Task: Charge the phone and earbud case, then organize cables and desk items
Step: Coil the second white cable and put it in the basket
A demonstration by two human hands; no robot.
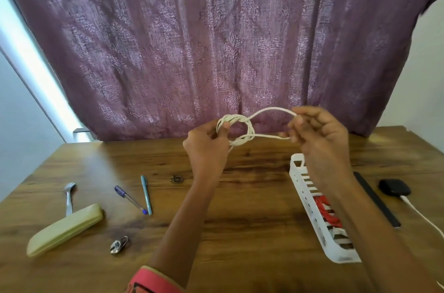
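Up above table point(240, 196), near far edge: white cable point(236, 130), wound in small coil, gripped by left hand point(206, 148), thumb pressed on coil's top. Long loop off coil, pinched at far end by curled fingers point(307, 112) of right hand point(319, 139). On table under right forearm: white basket point(295, 174), red cable point(323, 206) inside. Just right of basket: black phone point(377, 199), then black earbud case point(394, 187), charging cable point(422, 216) plugged in. Left side: purple pen point(131, 199), teal pen point(146, 194), spoon point(69, 196), green case point(64, 229).
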